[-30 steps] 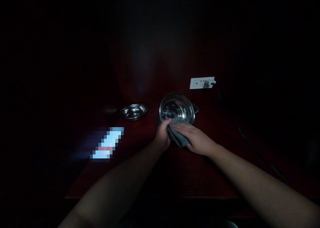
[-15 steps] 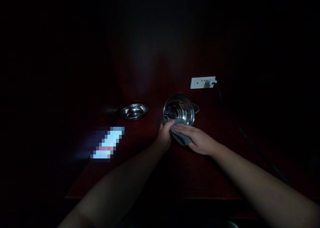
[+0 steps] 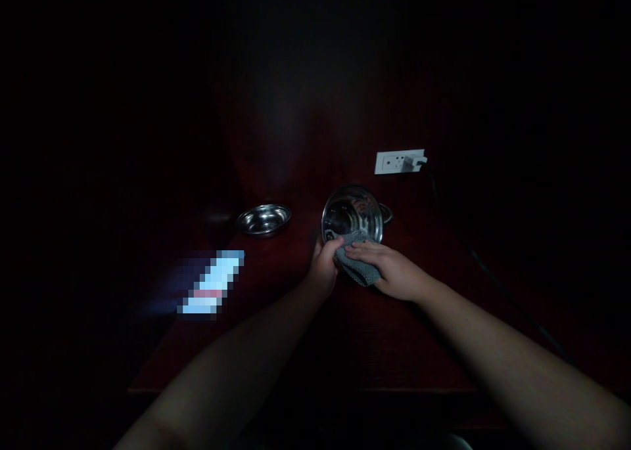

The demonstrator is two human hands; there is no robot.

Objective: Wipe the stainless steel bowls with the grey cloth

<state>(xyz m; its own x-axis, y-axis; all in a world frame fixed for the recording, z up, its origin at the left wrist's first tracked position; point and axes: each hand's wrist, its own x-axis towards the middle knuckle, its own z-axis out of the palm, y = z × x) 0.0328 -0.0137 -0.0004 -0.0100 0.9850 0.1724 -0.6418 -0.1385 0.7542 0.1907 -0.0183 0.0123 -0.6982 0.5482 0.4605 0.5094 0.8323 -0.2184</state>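
A shiny steel pot [image 3: 352,213] is tipped toward me on a dark red table [image 3: 296,345], its inside showing. My left hand [image 3: 323,266] is closed on the pot's near rim at the left. My right hand [image 3: 389,270] presses a grey cloth [image 3: 357,266] against the pot's near side, fingers laid flat over the cloth. The room is very dark.
A shallow steel dish [image 3: 263,219] sits to the left of the pot. A lit, blurred rectangle [image 3: 211,282] lies further left and nearer. A white wall socket [image 3: 398,161] with a plug and a dark cable is behind the pot at the right.
The pot has tipped up more steeply, so its opening looks narrower. My right hand with the cloth has slid slightly right along the pot. My left hand stays on the rim.
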